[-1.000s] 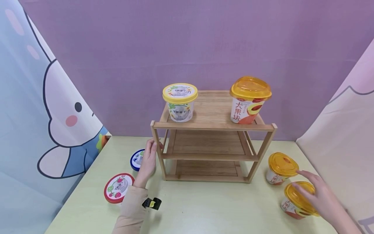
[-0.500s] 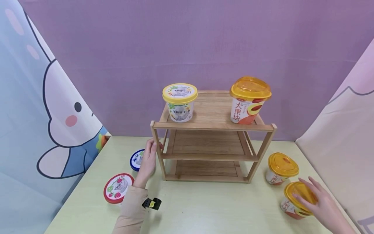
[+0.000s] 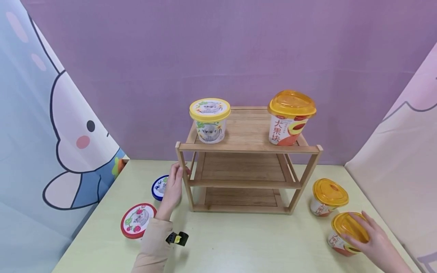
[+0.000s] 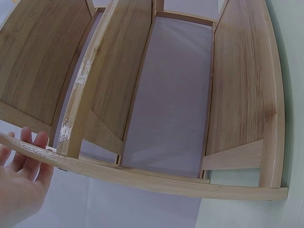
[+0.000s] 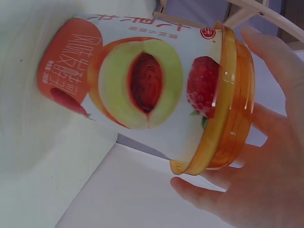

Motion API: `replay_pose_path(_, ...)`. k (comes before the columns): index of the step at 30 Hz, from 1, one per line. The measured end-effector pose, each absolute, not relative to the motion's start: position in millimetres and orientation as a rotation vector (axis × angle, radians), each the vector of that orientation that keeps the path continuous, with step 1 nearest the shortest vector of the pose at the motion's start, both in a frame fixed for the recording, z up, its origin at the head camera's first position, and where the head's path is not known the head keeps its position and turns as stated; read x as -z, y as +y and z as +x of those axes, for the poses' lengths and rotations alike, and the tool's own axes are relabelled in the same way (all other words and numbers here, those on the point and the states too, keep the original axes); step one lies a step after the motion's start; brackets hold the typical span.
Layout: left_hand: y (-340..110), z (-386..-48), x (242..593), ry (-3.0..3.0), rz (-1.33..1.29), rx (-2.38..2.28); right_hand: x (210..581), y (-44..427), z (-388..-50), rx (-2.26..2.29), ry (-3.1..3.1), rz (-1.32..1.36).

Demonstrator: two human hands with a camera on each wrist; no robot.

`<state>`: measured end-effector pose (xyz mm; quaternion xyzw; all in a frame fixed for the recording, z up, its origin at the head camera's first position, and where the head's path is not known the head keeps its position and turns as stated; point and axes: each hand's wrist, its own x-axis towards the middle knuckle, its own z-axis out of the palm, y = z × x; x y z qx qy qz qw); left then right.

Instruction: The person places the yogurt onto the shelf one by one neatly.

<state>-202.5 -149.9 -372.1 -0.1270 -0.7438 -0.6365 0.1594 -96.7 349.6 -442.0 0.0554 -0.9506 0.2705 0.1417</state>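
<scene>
Likely squeezable, the peach yogurt cup (image 5: pixel 142 85) within our spread right grip (image 3: pixel 377 240) suits holding by its lid (image 5: pixel 237 104); our left grip (image 3: pixel 173 185) clasps the wooden shelf (image 3: pixel 246 147).

the head view is bright and even, with pale sheen on the table (image 3: pixel 252 246). in the left wrist view, glare streaks the shelf (image 4: pixel 78 109), its edges bowed. the right wrist view is dimmer, soft shadow beside the cup (image 5: pixel 147 85).
</scene>
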Motion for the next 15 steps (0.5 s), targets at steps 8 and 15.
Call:
replay_pose_path(8, -155, -214, 389, -2.113, -0.385, 1.805, 442, 349, -95, -0.743, -2.823, 0.085)
replay_pose_path(15, -156, -215, 390, -2.101, -0.396, 1.807, 441, 343, -95, -0.744, -2.786, 0.055)
